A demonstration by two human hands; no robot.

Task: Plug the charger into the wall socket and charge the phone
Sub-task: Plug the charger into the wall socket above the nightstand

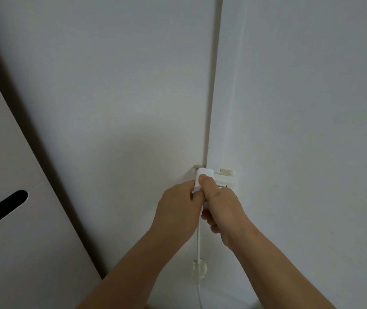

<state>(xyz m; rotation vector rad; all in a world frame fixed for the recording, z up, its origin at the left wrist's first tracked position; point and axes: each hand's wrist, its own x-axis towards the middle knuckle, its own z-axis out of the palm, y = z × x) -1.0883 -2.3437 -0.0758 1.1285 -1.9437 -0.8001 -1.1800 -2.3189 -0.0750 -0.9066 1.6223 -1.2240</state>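
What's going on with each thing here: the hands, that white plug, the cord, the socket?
Left hand: closed in a grip on the charger's left side.
Right hand: closed on the charger, thumb on top.
Charger: held against the wall socket; whether fully seated cannot be told.
Wall socket: partly covered by the charger and hands.
Cable: hanging down from the charger, passing through a clear wall clip.
Phone: not in view.
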